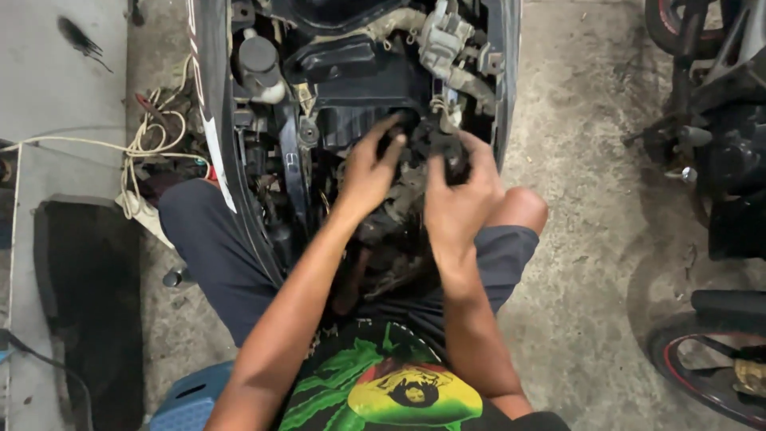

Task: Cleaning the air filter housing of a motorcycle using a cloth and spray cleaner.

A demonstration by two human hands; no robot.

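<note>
**Both hands set on a dark part inside an opened scooter body**

Item: dark engine part, seated low in the opened scooter body, between the knees. Left hand: laid on the part's left side, fingers curled over its top, closed on it. Right hand: fingers wrapped around a black rounded piece on the right, thumb up. The part lies directly ahead of both hands; its long axis cannot be told. Nearby: loose cream cables, second motorcycle on the concrete floor.

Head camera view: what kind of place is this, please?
Probably a motorcycle repair workshop: an opened motorcycle with its engine parts bare, a second motorcycle parked on the stained concrete floor, and loose wires beside it.
</note>
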